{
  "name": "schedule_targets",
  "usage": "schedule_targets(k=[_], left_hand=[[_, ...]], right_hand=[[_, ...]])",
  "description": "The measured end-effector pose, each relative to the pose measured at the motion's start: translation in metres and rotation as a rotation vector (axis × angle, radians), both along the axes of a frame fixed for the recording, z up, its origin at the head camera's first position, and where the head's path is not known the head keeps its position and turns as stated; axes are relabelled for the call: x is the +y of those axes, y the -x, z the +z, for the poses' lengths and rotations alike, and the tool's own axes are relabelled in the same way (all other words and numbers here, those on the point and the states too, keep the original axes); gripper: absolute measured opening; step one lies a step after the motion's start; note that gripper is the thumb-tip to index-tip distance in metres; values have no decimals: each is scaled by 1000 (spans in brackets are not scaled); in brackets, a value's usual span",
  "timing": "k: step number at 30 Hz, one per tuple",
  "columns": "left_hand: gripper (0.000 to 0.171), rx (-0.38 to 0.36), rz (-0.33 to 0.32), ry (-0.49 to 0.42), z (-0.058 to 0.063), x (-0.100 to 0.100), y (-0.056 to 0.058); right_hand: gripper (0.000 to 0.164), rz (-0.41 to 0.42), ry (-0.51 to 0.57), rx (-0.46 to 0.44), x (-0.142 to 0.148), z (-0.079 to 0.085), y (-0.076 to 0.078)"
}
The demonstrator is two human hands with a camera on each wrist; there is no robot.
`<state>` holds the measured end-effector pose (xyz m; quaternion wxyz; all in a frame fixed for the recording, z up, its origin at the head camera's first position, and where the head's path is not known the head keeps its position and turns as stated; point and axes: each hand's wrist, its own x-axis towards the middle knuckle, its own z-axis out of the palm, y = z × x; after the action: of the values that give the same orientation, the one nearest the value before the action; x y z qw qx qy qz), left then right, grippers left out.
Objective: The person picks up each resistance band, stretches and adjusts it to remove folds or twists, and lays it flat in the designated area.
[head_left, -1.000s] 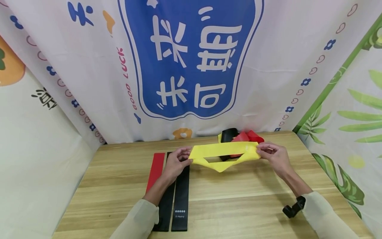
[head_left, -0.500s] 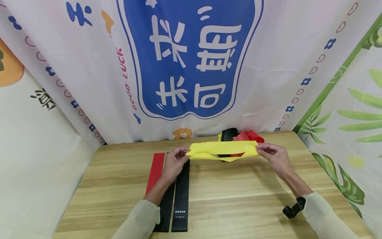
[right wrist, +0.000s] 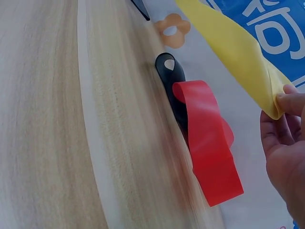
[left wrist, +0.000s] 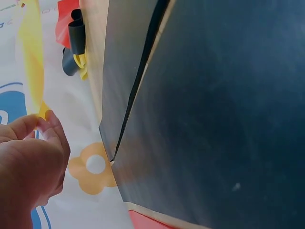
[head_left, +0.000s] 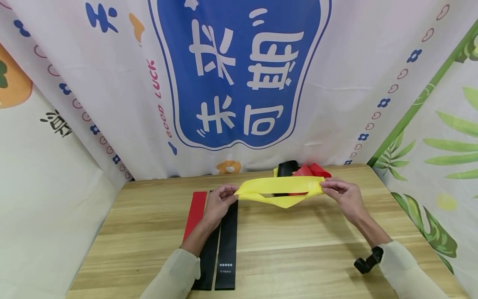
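Observation:
A yellow resistance band (head_left: 280,185), a flat loop, is stretched sideways above the table in the head view, its lower strand sagging to a point. My left hand (head_left: 220,203) pinches its left end between thumb and fingers. At the other end my right hand (head_left: 343,197) pinches it the same way. The left wrist view shows the left fingertips (left wrist: 45,117) on the yellow end. In the right wrist view, thumb and fingers of the right hand (right wrist: 288,129) grip a folded corner of the band.
Flat on the wooden table (head_left: 291,257) lie a red band (head_left: 194,214) and two black bands, one (head_left: 225,249) marked X-Heavy, partly under the left arm. Behind the yellow band is a crumpled pile of red (head_left: 317,170), black and yellow bands. A printed curtain (head_left: 343,104) hangs behind.
The left end of the yellow band has risen slightly. Its lower strand has drawn up from a deep sag, flattened, then dropped a little again. Both hands keep their hold.

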<state>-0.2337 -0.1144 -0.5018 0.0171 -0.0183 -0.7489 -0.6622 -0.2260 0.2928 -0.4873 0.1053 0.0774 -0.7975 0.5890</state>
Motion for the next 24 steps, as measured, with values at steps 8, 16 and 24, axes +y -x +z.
schedule_targets(k=[8,16,24], left_hand=[[23,3,-36,-35,-1,2,0],[21,11,-71,-37,3,4,-2],[21,-15,-60,-57,8,6,-2]], right_hand=[[25,6,31,7,1,2,-1],[26,1,64,15,1,1,-1],[27,21,144,3,4,0,-1]])
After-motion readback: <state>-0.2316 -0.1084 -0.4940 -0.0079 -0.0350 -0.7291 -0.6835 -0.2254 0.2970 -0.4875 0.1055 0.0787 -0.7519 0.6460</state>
